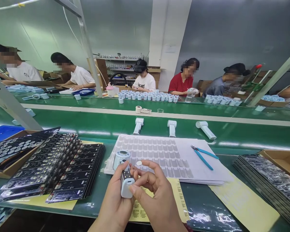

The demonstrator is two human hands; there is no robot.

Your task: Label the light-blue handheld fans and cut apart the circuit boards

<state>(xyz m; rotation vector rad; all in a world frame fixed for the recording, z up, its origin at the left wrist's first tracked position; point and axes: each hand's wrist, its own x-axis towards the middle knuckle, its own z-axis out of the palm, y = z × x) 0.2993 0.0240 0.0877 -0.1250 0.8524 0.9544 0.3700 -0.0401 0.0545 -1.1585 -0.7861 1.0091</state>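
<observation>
A light-blue handheld device (127, 189) with a round head and a rectangular handle is wrapped in my left hand (117, 201), which is closed around the handle. A black strip shows along the handle's upper side, and a small slot is in its end. My right hand (158, 193) is closed, thumb and fingers touching the handle end from the right. At its index fingertip is a small white oval piece (139, 163); how it is held cannot be made out. Just beyond both hands lies a sheet of grey rounded labels (154, 149), and under them a yellow printed sheet (180, 196).
Stacked black circuit boards (74, 174) stand at left, more boards (268, 180) at right beside a cardboard box (282, 164). Blue-handled cutters (204, 156) lie on white paper. Several similar devices (172, 128) rest on the green belt (106, 124). Co-workers sit opposite.
</observation>
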